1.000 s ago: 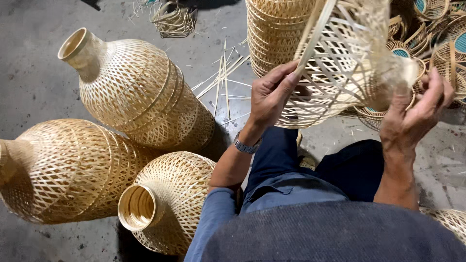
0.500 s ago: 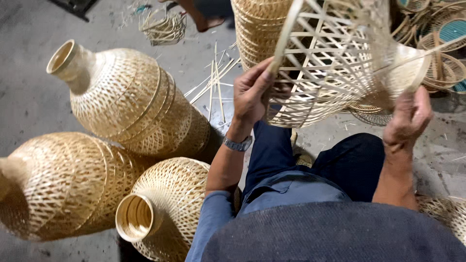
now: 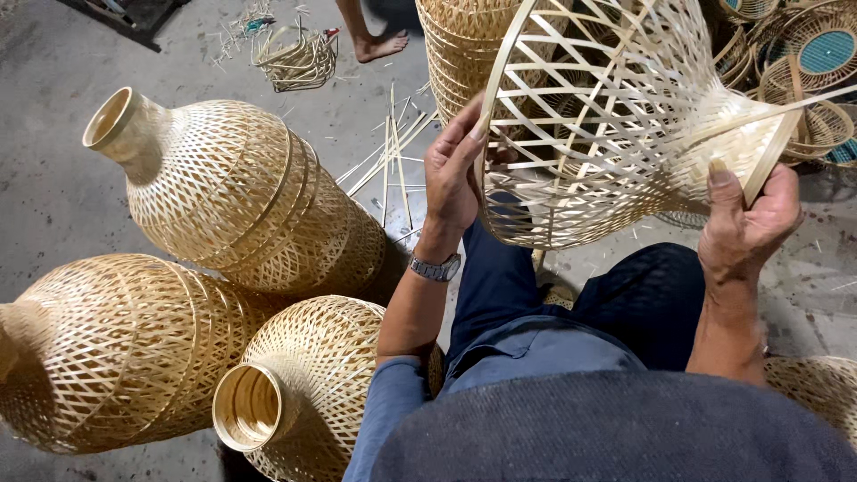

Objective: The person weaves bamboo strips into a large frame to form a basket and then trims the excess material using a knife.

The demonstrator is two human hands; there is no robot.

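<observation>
Since earlier, woven bamboo shade (image 3: 598, 125) tilts up — left hand (image 3: 453, 174) fingers grip rim at 9 o'clock, right hand (image 3: 745, 223) pinches neck at 3 o'clock; axis horizontal.

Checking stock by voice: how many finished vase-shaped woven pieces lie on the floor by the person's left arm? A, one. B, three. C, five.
B: three narrow-necked woven bamboo pieces lie on the floor beside the left hand, which grips the rim of the open-weave piece.
</observation>
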